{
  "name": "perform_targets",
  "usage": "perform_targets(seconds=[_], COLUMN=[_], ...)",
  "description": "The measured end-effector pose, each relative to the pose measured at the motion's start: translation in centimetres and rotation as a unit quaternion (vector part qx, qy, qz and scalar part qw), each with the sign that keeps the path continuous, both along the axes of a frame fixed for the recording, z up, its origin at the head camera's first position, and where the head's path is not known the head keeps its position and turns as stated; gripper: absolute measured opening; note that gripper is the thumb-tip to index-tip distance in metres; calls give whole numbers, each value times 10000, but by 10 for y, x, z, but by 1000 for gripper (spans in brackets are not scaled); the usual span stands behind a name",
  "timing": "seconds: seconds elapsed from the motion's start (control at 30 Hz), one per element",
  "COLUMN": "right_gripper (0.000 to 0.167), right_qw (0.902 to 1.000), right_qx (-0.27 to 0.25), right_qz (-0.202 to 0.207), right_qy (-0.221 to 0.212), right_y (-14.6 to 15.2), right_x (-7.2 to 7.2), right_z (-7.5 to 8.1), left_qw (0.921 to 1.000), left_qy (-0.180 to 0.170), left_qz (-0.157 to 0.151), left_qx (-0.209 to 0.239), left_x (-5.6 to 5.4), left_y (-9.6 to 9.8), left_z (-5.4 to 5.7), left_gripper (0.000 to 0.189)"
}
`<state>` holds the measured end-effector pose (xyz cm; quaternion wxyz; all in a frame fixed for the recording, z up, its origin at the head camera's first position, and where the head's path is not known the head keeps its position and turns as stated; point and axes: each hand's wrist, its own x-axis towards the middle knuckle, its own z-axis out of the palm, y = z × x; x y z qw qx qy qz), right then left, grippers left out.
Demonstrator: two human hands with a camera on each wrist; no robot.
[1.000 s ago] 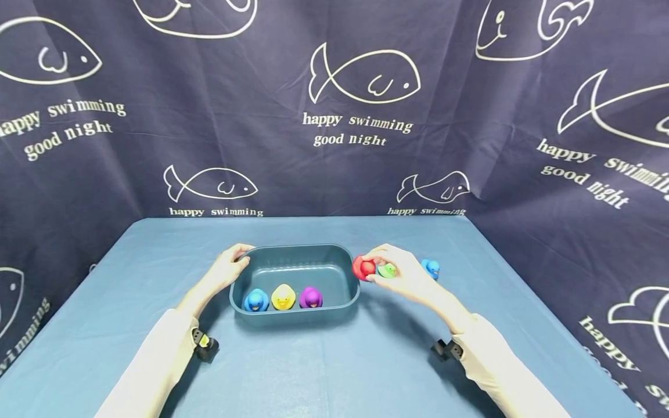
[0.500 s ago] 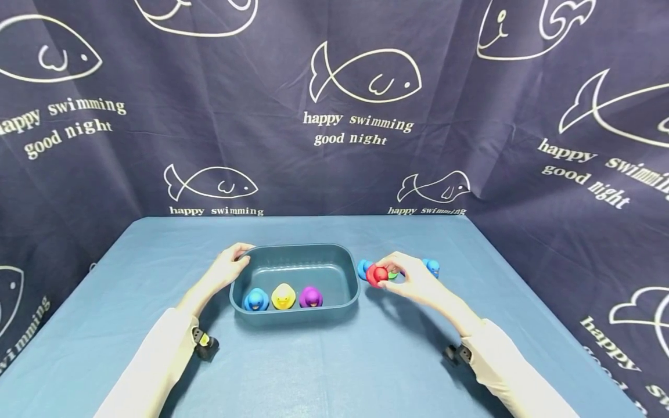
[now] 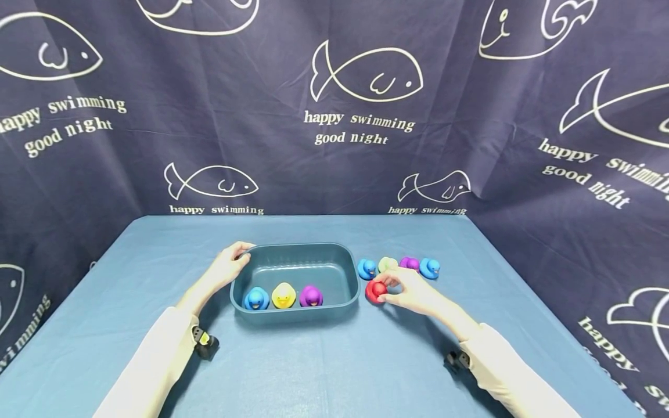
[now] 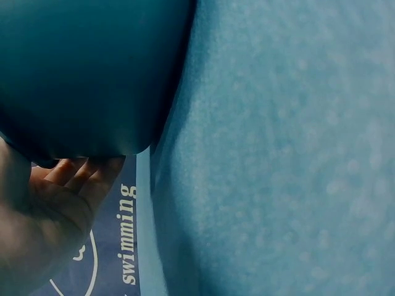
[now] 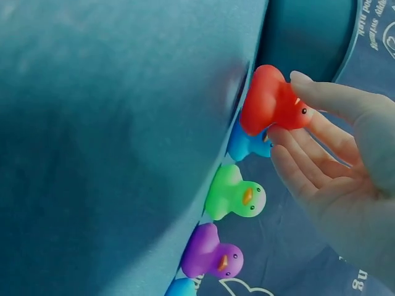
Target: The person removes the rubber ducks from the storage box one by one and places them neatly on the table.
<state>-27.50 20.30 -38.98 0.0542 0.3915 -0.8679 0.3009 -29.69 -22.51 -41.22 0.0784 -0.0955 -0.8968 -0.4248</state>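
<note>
My right hand [image 3: 415, 288] pinches a red rubber duck [image 3: 373, 292] between thumb and fingers, low over the table just right of the container. In the right wrist view the red duck [image 5: 271, 102] overlaps a blue duck behind it. My left hand [image 3: 230, 266] grips the left end of a dark teal plastic container [image 3: 298, 316]. Its fingers [image 4: 92, 182] lie against the outer wall in the left wrist view. Inside the container, along the near side, sit a blue duck [image 3: 256, 300], a yellow duck [image 3: 284, 296] and a purple duck [image 3: 310, 296].
Behind the right hand, a row on the table holds a blue duck [image 3: 367, 269], a pale green duck [image 3: 388, 264], a purple duck [image 3: 410, 264] and another blue duck [image 3: 430, 268]. Dark blue printed curtains [image 3: 282, 145] stand around the blue-covered table [image 3: 292, 371].
My right hand has drawn the red duck from beside the container's right rim rightward, then toward me and down, uncovering the row of ducks. The left hand and container have stayed put.
</note>
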Motion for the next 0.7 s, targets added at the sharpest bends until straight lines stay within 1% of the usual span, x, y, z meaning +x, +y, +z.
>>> perform_targets(seconds=[0.27,0.43,0.7], right_gripper=[29,29,32], right_qw=[9999,9999,9996], right_qx=[-27,-38,82], right_qz=[77,82,105], right_qy=[-116,-91,-262], right_y=[-1,-1,-2], right_x=[0,0,0], right_z=[-2,-3,-2], left_qw=[9999,10000,9998], left_qy=[94,59,14], left_qz=[2,50,65], left_qx=[-60,-33,189], left_x=[-1,-2,2], left_y=[-1,-1,1], left_z=[0,0,0], left_gripper=[30,28,25])
